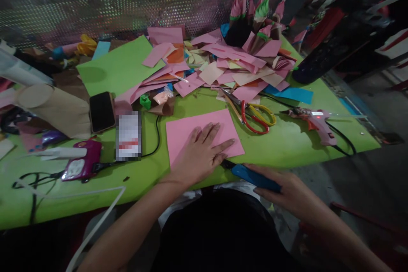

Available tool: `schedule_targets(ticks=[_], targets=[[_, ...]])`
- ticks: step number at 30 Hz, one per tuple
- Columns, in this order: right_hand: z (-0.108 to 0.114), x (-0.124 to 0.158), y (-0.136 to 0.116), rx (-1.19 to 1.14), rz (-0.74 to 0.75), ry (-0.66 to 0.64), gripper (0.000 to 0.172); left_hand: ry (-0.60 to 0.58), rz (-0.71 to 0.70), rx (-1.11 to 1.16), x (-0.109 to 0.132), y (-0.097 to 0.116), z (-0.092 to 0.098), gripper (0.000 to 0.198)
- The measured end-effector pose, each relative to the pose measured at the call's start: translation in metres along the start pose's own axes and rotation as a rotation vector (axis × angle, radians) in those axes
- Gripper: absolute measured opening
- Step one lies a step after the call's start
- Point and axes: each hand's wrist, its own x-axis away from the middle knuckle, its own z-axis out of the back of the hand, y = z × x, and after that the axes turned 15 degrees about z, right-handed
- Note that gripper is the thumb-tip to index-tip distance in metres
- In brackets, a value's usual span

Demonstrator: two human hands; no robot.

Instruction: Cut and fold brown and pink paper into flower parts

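Observation:
My left hand lies flat, fingers spread, on a pink paper sheet on the green table. My right hand grips the blue handle of a utility knife at the table's near edge. The knife's dark tip points at the sheet's lower right corner, just beside my left fingers.
Scissors with red and yellow handles and a pink glue gun lie to the right. A heap of pink and cream paper scraps fills the back. A black phone, a cardboard tube, cables and a magenta device sit left.

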Motion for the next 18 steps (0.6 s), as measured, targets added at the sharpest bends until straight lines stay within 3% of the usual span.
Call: schedule_targets(ticks=[5, 9, 13, 18], targets=[[-0.006, -0.007, -0.006, 0.008, -0.018, 0.003, 0.049, -0.082, 0.008, 0.073, 0.0, -0.008, 0.014, 0.052], [-0.006, -0.005, -0.003, 0.043, -0.026, 0.006, 0.049, -0.076, -0.014, 0.021, 0.011, -0.027, 0.025, 0.047], [-0.006, -0.002, 0.001, 0.035, -0.021, 0.006, 0.049, -0.074, -0.007, -0.027, 0.023, -0.042, 0.02, 0.047], [-0.01, -0.004, -0.003, 0.05, -0.039, 0.009, 0.049, -0.019, -0.012, -0.048, 0.026, -0.045, 0.007, 0.049]])
